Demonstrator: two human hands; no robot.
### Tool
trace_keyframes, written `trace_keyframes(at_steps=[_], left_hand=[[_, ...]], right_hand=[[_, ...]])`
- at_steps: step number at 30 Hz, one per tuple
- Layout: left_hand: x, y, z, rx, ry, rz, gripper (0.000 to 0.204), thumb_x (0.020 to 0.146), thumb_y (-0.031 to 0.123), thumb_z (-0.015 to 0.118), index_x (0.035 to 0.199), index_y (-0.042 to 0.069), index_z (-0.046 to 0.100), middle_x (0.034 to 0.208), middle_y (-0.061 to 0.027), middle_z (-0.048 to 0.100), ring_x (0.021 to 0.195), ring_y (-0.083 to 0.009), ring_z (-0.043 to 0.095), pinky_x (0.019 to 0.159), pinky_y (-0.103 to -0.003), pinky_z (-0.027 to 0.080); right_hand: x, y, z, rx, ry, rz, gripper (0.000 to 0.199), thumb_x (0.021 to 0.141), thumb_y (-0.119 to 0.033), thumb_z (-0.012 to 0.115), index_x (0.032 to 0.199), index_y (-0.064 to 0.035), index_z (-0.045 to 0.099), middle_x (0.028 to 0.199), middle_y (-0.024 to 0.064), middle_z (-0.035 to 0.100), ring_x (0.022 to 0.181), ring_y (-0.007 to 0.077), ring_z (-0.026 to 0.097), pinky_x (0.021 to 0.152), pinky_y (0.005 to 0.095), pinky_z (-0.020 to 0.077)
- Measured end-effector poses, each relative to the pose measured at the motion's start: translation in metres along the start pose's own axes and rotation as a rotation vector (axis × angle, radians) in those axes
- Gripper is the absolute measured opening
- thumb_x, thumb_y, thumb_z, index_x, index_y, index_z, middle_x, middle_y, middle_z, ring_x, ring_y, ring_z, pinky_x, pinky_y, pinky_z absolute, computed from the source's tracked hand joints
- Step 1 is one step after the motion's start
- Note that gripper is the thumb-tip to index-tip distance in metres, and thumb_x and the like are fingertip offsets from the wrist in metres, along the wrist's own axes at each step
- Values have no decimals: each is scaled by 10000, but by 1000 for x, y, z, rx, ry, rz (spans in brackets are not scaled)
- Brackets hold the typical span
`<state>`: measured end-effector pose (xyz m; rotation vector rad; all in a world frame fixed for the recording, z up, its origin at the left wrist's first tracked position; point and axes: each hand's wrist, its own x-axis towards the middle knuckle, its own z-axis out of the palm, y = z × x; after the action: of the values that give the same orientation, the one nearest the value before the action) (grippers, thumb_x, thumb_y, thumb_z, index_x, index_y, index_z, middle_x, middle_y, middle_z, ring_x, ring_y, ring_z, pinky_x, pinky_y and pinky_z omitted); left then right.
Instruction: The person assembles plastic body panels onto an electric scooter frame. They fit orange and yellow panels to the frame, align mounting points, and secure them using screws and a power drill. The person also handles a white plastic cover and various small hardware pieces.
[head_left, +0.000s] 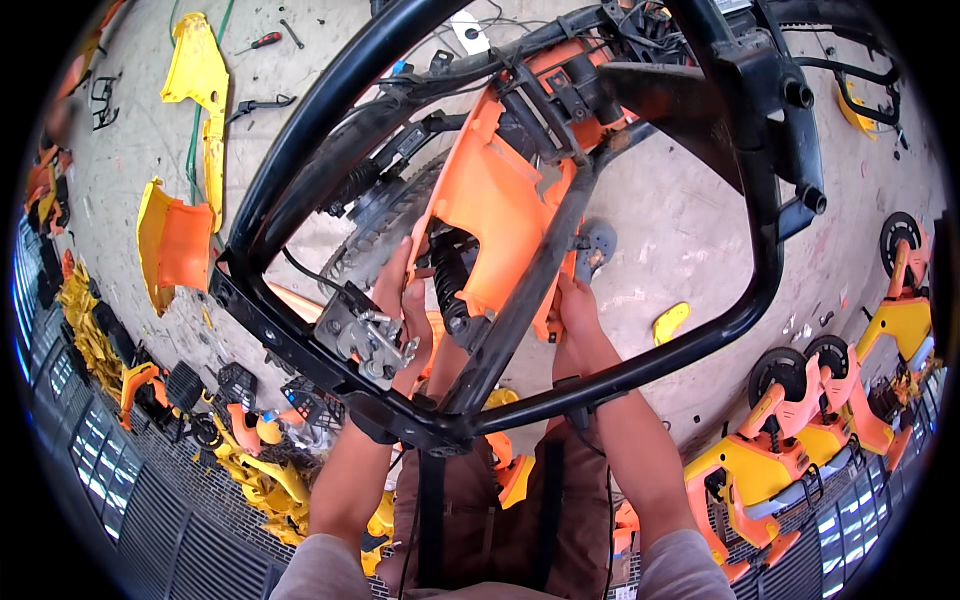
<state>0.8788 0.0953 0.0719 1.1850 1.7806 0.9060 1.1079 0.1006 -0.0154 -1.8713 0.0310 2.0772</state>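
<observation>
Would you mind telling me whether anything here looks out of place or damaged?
Loose yellow panels and small tools lie scattered on the floor. Both hands, left and right, grip the orange cover inside the black frame. No damage shows.

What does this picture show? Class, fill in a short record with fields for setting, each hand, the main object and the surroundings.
Setting: concrete floor, seen from above
Main object: black tubular frame with an orange panel inside it
Left hand: on the panel's lower edge, beside a black coil spring
Right hand: grips the panel's lower right edge
Surroundings: yellow panels on the floor, small orange and yellow vehicles at right
</observation>
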Motion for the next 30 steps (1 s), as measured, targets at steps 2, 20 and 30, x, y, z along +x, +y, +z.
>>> trace_keyframes(at_steps=[2,20,30], left_hand=[[1,1,-1,36,-23,30,502,1044,314,348,1397,-42,370,1285,-260,543,1148,-330,585,887,-409,520],[0,-11,9,191,114,173,507,1048,319,295,1329,-75,446,1215,-254,585,1066,-336,633,837,-408,563],[17,-4,-3,42,257,-122,545,1047,379,303,1314,-61,481,1183,-186,615,946,-256,668,891,-355,481]], right_hand=[[2,3,-3,60,-43,21,263,1031,-208,411,938,2,540,652,42,548,497,117,457,470,294,406],[11,26,-1,32,88,-126,180,1023,-200,416,1068,-38,480,753,49,546,488,112,478,416,253,374],[-28,-3,50,132,106,-84,207,1019,-215,413,1017,-30,504,638,50,537,391,119,434,347,274,355]])
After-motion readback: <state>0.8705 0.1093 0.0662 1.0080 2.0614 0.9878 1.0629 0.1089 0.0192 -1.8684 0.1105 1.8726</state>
